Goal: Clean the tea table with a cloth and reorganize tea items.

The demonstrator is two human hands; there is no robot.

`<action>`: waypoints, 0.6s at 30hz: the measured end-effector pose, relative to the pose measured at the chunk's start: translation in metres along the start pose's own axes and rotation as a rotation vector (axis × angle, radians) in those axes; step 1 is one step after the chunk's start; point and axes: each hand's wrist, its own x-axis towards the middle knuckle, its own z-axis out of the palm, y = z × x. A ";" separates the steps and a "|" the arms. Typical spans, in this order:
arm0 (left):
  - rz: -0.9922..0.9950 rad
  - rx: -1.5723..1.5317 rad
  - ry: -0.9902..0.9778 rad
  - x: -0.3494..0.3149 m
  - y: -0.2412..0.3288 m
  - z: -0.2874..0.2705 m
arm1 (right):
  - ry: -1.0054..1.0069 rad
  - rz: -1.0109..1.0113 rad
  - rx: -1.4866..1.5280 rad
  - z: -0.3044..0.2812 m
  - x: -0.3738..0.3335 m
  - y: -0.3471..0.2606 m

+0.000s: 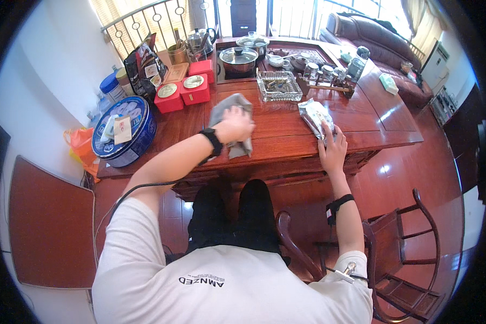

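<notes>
My left hand (pixel 235 125) presses a grey cloth (pixel 233 101) against the wooden tabletop, its fingers bunched over the fabric. The cloth lies partly folded, and one end hangs toward the table's near edge. To the right, the fingers of my right hand (pixel 333 150) are spread and stretched out. Their tips touch the near end of a silver-and-white packet (pixel 314 115) that lies on the table. A square glass ashtray (pixel 279 86) with butts in it stands between the two hands, farther back.
Red boxes (pixel 168 97) and a round blue tin (pixel 137 148) stand at the left. Two lidded pots (pixel 238 60) and a rack of small jars (pixel 329 81) are at the back. A wooden chair (pixel 410 243) stands on my right.
</notes>
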 end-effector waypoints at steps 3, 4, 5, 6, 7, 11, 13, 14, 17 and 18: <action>-0.124 0.053 -0.083 -0.024 -0.055 0.017 | -0.016 0.002 -0.013 -0.001 0.001 -0.002; -0.169 0.058 -0.103 -0.032 -0.073 0.023 | -0.019 0.002 -0.007 -0.001 0.001 -0.002; -0.213 0.025 -0.085 -0.044 -0.083 0.025 | -0.021 0.007 -0.007 -0.003 0.000 -0.001; -0.254 -0.009 -0.066 -0.055 -0.091 0.026 | -0.023 0.013 -0.011 -0.005 -0.001 0.001; -0.292 -0.007 -0.071 -0.065 -0.103 0.031 | -0.032 0.022 0.006 -0.004 0.000 0.001; -0.379 -0.027 0.011 -0.095 -0.130 0.053 | -0.046 0.024 0.003 -0.003 0.002 0.004; -0.359 -0.074 0.089 -0.104 -0.129 0.055 | -0.053 0.011 0.050 -0.004 0.004 0.005; -0.366 -0.078 0.088 -0.104 -0.126 0.061 | -0.056 0.005 0.089 -0.005 0.004 0.006; -0.294 0.018 0.407 -0.102 -0.124 0.088 | -0.051 0.040 0.096 -0.002 0.008 0.015; -0.286 0.011 0.411 -0.098 -0.120 0.088 | -0.044 0.087 0.047 -0.004 0.007 0.024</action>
